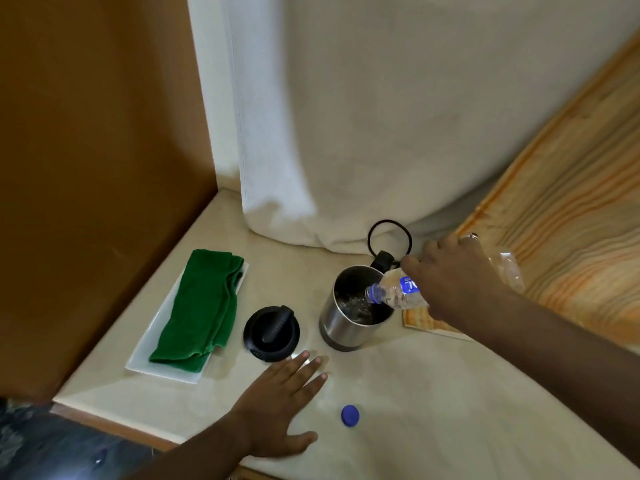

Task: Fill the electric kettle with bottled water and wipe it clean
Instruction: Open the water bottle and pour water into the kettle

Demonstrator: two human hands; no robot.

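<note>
Right now the pouring step is under way. The right hand [457,275] is wrapped around a clear water bottle [398,292], tipped nearly level with its neck over the mouth of the steel kettle [349,313]; water appears to be churning inside the kettle. The kettle stands upright and lidless on the pale desk [450,393], toward the back, with its black cord [389,237] looped behind it near the curtain. Its black lid [272,332] lies flat on the desk just to the left, and the bottle's blue cap [350,415] sits apart, nearer the front edge. The left hand [280,403] rests flat and spread open on the desk, holding nothing, fingertips close to the lid. A folded green cloth [202,310] lies on a white tray [145,355] at the far left, untouched.

How full the kettle is cannot be read from here. Once enough water is in, the bottle should come upright and be set down, the lid goes back on, and then the cloth is taken up for wiping the outside. Keeping the neck over the opening matters, since a drift would spill on the desk.
</note>
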